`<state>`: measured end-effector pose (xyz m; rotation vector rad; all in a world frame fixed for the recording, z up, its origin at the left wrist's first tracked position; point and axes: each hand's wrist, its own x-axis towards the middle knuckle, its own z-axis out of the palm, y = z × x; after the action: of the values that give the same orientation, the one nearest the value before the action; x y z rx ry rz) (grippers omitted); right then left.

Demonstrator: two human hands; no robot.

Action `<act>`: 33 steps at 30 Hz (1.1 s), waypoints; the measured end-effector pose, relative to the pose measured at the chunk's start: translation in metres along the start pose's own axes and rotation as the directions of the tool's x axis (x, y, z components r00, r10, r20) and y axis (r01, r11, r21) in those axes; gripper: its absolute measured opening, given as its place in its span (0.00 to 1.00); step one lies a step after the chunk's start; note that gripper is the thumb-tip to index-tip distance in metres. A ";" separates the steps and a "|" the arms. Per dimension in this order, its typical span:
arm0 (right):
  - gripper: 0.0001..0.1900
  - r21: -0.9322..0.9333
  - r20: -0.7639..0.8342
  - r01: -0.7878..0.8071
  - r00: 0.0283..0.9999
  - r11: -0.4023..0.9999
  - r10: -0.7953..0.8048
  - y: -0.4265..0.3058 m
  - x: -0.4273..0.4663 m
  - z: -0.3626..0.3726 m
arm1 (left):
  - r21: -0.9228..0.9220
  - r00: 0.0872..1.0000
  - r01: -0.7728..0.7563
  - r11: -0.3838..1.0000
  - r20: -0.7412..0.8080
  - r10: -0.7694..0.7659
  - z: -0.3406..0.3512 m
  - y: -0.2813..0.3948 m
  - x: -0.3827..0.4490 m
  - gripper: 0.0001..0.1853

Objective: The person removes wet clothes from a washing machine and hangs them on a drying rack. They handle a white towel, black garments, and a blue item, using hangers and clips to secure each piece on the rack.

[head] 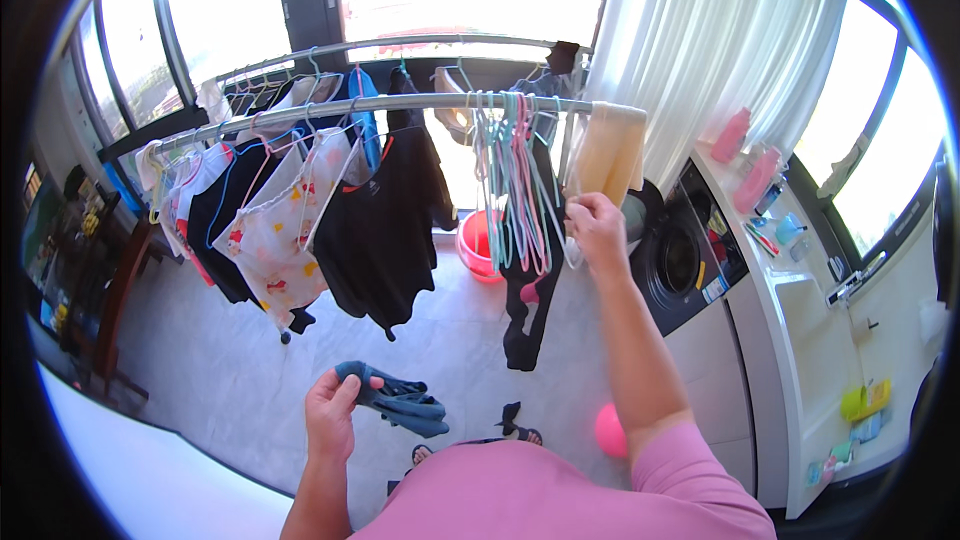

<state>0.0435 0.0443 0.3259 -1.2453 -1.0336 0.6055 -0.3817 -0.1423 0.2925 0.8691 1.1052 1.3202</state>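
Observation:
My left hand (334,406) grips a bunched dark teal garment (409,403), which hangs to the right above the floor. Raised at the rack's right end, my right hand (598,229) has its fingers closed at the edge of a bundle of pastel clothes hangers (521,195). It appears to pinch a white hanger (574,255), whose lower loop shows beneath the fingers. Behind that hand a cream towel (609,154) drapes over the front metal rail (420,102). A black T-shirt (379,232) and a white patterned garment (274,251) hang farther left.
A second rail (420,39) with more clothes runs behind. A red bucket (480,247) stands under the rack. To the right are a black front-loading washing machine (679,259) and a white sink counter (780,345) with bottles. A pink ball (611,431) rests on the floor.

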 end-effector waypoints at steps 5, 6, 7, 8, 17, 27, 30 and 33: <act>0.10 -0.103 0.063 0.160 0.986 0.982 -0.155 0.010 -0.135 -0.046 | -0.011 0.999 0.001 1.000 0.052 0.000 0.007 0.000 0.006 0.10; 0.11 -0.292 0.150 0.276 0.959 0.916 -0.241 0.016 -0.160 -0.060 | -0.020 0.999 0.010 1.000 0.051 -0.009 0.008 -0.001 0.007 0.10; 0.11 -0.189 0.146 0.051 0.989 0.981 -0.023 0.023 -0.182 -0.073 | -0.022 0.999 0.028 0.999 0.033 -0.027 0.009 0.000 0.007 0.10; 0.11 -0.055 0.171 -0.172 0.969 0.984 0.179 0.030 -0.199 -0.083 | -0.020 0.999 0.021 1.000 0.038 -0.020 0.011 0.000 0.007 0.10; 0.10 0.051 -0.097 -0.055 0.993 0.997 0.060 -0.022 -0.227 -0.091 | -0.048 0.963 0.030 0.998 0.270 -0.016 0.024 0.018 0.027 0.17; 0.14 0.869 0.330 -0.156 0.889 0.470 -0.316 -0.092 -0.175 0.029 | -0.045 0.868 -0.048 0.998 0.493 0.063 0.080 0.079 0.025 0.30; 0.13 0.851 0.386 -0.201 0.865 0.486 -0.319 -0.082 -0.173 0.053 | -0.145 0.857 -0.096 0.985 0.491 0.156 0.072 0.098 0.029 0.34; 0.12 0.663 0.495 -0.277 0.860 0.696 -0.128 -0.062 -0.185 0.054 | -0.316 0.890 -0.082 0.945 0.404 0.212 0.044 0.114 0.037 0.34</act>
<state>-0.0956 -0.1026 0.3287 -0.4114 -1.0087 1.3202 -0.3762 -0.0902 0.4092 0.9783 0.4860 1.2905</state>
